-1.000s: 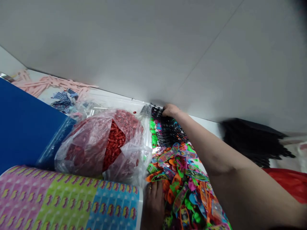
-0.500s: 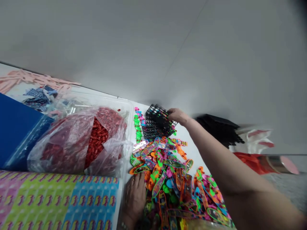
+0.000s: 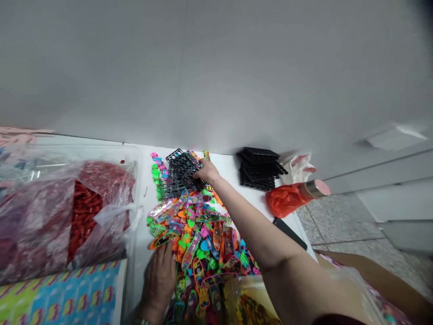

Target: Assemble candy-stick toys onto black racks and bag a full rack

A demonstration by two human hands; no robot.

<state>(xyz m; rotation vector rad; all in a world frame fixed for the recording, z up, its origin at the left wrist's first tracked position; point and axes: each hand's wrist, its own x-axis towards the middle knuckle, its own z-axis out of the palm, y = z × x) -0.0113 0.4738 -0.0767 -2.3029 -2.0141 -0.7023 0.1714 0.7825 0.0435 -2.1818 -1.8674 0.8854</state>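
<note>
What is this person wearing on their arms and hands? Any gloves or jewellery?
No gloves: the left hand and right hand are both bare. The right arm is bare too, up to a short dark sleeve. At the left wrist there is a metal band, but too little of it shows to tell whether it is a watch or a bracelet.

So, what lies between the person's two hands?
In the head view, a heap of colourful plastic toy skateboards lies between the left hand and the right hand, which rests on black plastic grids.
</note>
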